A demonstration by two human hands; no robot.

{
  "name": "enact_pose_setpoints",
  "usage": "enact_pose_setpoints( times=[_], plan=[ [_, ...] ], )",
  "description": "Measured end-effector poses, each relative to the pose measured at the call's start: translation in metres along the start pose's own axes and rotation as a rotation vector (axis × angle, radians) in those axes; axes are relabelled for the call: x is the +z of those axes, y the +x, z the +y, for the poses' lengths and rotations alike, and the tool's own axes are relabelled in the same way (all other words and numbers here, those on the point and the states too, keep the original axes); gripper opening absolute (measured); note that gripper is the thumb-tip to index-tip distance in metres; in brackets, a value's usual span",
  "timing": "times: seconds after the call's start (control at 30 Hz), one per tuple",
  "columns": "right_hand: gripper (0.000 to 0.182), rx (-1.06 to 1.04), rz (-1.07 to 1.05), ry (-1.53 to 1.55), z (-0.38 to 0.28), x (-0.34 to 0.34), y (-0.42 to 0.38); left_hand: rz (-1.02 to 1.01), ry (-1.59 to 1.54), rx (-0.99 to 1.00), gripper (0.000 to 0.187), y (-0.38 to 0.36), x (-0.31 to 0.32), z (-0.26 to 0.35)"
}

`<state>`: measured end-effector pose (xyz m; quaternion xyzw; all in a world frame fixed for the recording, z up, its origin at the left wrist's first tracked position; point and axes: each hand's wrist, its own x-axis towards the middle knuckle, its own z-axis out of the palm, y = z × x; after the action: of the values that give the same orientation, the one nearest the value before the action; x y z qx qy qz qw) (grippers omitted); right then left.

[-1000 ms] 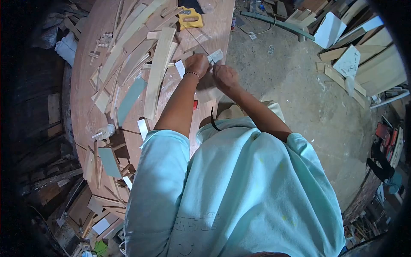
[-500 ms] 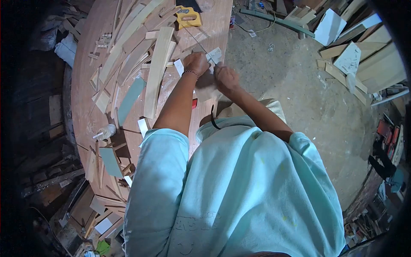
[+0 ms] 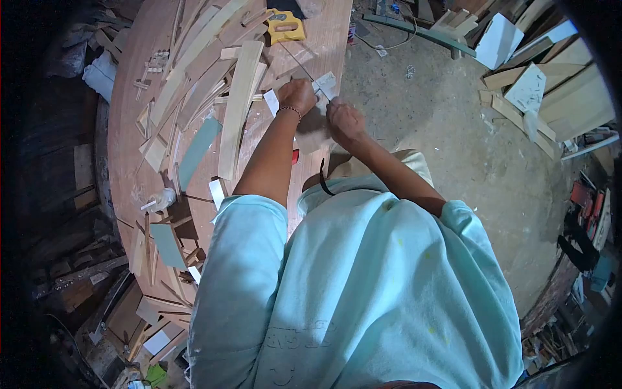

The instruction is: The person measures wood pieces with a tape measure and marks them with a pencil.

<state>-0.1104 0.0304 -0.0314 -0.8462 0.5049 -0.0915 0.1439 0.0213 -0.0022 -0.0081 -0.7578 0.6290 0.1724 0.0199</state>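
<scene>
Near the table's right edge, my left hand (image 3: 297, 96) is closed, its fingers curled down beside a small pale piece (image 3: 325, 83). My right hand (image 3: 345, 122) is closed too, just right of that piece at the edge. Whatever either hand grips is too small or hidden to name. A thin dark line runs from the upper left toward the pale piece. Left of my left hand lies a white piece (image 3: 271, 101). Beyond my hands rests a yellow-handled tool (image 3: 286, 27).
Long wooden strips (image 3: 238, 110) and a grey-green piece (image 3: 199, 153) cover the wooden table (image 3: 133, 84). A small container (image 3: 162, 198) lies lower left. Boards (image 3: 576, 91) lie on the floor at the right, with red items (image 3: 586, 200) below them.
My right hand has shifted slightly down and away from the pale piece, which shows a little more. My left hand has barely moved.
</scene>
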Motion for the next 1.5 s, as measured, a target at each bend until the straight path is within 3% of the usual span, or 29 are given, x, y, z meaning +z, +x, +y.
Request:
enact_pose_setpoints(
  times=[0.1,0.27,0.4,0.6,0.77,0.83,0.9,1.0,1.17,1.3,1.37,1.43,1.5],
  plan=[
    [0.015,0.011,-0.019,0.025,-0.003,-0.011,-0.002,0.008,-0.046,0.042,0.023,0.003,0.005,-0.003],
    [0.016,-0.02,0.005,0.056,-0.006,0.001,0.026,0.097,0.068,0.024,0.016,0.005,0.008,-0.004],
    [0.016,-0.069,0.067,0.02,-0.003,0.0,0.013,0.047,0.003,-0.007,0.015,0.002,0.003,0.0],
    [0.014,-0.075,-0.068,0.052,0.006,-0.002,0.006,-0.009,-0.001,0.032,0.015,-0.001,-0.001,0.001],
    [0.011,-0.111,-0.044,0.009,-0.007,-0.018,0.027,0.125,0.046,0.032,0.017,0.003,0.01,-0.006],
    [0.01,-0.11,-0.053,-0.038,-0.005,-0.017,0.018,0.08,0.028,0.034,0.017,0.0,0.001,-0.001],
    [0.01,-0.095,0.054,-0.006,0.002,-0.01,0.005,0.035,0.005,0.03,0.016,-0.001,-0.002,0.001],
    [0.011,-0.042,0.014,0.057,0.002,-0.012,0.0,-0.009,0.004,0.03,0.017,-0.001,0.0,0.0],
    [0.013,-0.069,-0.019,0.044,-0.008,-0.013,0.029,0.136,0.019,0.049,0.021,0.004,0.01,-0.005],
    [0.014,0.01,-0.03,0.039,-0.004,0.001,0.023,0.115,-0.008,0.015,0.022,0.004,0.008,-0.003],
    [0.014,-0.025,-0.022,0.036,0.002,-0.004,0.006,-0.004,0.015,-0.005,0.017,-0.003,-0.007,0.005],
    [0.013,-0.064,-0.012,0.032,0.0,-0.012,0.003,0.011,-0.004,0.006,0.018,-0.002,-0.004,0.002],
    [0.014,0.059,-0.115,0.15,-0.003,-0.02,0.005,0.023,-0.015,0.03,0.02,0.001,0.004,-0.002]
  ],
)
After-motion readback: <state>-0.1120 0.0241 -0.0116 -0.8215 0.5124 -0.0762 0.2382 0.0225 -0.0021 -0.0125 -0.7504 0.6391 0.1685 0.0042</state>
